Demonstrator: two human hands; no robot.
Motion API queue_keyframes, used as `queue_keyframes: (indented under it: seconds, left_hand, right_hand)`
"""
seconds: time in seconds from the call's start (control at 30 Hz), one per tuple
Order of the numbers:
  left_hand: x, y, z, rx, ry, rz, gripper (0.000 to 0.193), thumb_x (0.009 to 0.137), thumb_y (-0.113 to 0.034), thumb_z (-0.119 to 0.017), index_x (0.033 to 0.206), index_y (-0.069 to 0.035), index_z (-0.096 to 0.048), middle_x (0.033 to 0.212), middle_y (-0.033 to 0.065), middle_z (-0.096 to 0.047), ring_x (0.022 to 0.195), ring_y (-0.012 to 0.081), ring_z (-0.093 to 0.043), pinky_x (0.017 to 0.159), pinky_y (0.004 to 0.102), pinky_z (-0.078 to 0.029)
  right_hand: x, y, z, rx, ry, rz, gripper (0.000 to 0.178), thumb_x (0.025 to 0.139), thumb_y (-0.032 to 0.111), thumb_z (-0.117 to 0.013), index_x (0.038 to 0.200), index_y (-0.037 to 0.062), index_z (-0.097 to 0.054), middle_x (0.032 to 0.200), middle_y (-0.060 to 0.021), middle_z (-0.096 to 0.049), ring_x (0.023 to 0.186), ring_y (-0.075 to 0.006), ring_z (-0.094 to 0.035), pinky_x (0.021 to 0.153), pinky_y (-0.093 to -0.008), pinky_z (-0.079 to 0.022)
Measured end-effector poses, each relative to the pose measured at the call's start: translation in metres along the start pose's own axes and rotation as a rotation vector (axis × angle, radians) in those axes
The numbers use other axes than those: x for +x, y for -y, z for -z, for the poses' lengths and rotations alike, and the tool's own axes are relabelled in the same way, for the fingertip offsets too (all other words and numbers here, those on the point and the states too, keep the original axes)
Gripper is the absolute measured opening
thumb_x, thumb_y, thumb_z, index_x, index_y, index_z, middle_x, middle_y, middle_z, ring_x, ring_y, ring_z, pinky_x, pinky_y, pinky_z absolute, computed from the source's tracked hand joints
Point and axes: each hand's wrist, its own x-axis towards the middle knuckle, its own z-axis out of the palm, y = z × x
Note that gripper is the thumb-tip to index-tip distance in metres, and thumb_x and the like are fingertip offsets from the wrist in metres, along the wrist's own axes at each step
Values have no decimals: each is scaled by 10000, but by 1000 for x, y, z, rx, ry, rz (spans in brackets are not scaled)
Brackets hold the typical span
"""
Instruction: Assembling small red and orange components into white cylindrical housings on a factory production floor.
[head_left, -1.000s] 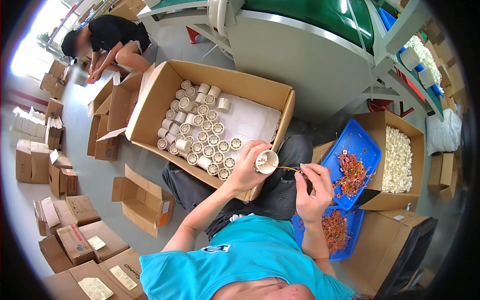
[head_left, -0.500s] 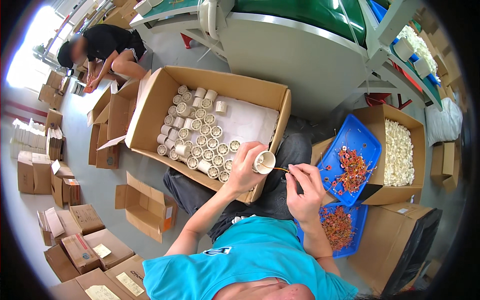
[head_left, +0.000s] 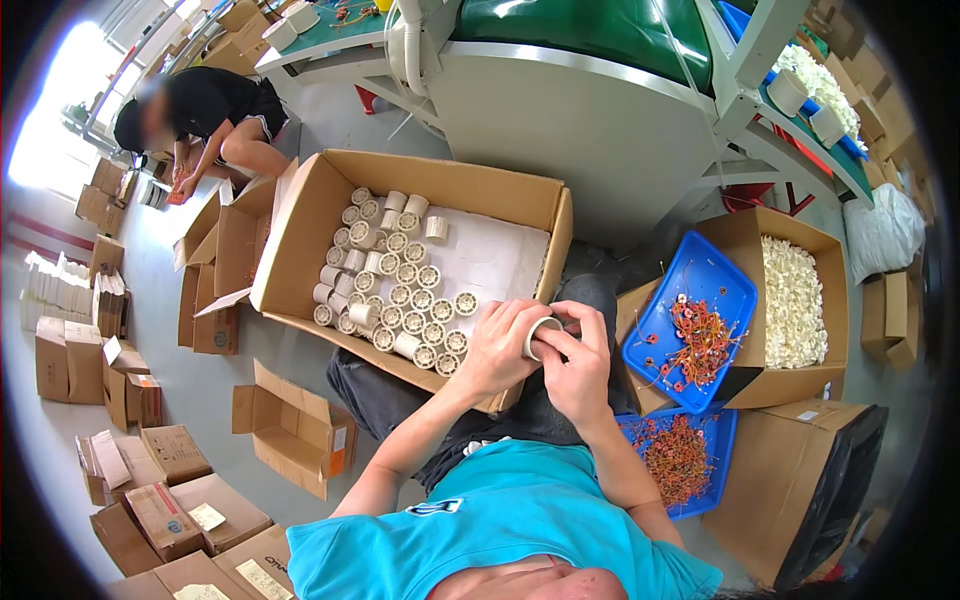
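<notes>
A white hollow plastic cylinder (head_left: 530, 346) is between my two hands over the near right corner of a big cardboard box. My left hand (head_left: 492, 350) is wrapped round its left side. At the open end, my right hand (head_left: 577, 368) curls over the rim, with fingertips reaching inside. The fingers hide the inside of the cylinder, and no wire shows there. Many similar white cylinders (head_left: 399, 295) stand or lie in the left and near part of the cardboard box (head_left: 450, 178), on a pale sheet.
To the right, a blue tray (head_left: 720, 270) holds thin orange-red wires with small red rings; another blue tray (head_left: 715, 490) holds more. Beside them stands a carton of small white parts (head_left: 793, 305). Cartons (head_left: 290, 430) lie leftward. A person (head_left: 215, 110) crouches at far left.
My right hand has moved up and left to the cylinder, its fingers now in the open end. The orange-yellow wire it pinched is out of sight. The cylinder's mouth has turned slightly.
</notes>
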Motion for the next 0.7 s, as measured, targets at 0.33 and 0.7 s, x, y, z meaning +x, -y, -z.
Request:
queue_keyframes:
  seconds: [0.33, 0.7]
  left_hand:
    - [2, 4, 8, -202, 106, 64, 532, 672, -96, -831, 1121, -60, -548, 1014, 122, -642, 854, 328, -674, 656, 404, -554]
    - [-1, 4, 7, -143, 74, 35, 504, 658, -68, -814, 1090, -49, -554, 981, 131, -652, 835, 324, -674, 678, 392, -554]
  right_hand:
    - [5, 1, 9, 130, 113, -238, 218, 688, 17, -800, 904, 33, -771, 991, -93, -670, 901, -246, -665, 804, -340, -539]
    - [-1, -6, 1, 331, 95, -352, 204, 697, -6, -789, 897, 33, -776, 983, -91, -675, 888, -212, -675, 790, -311, -538]
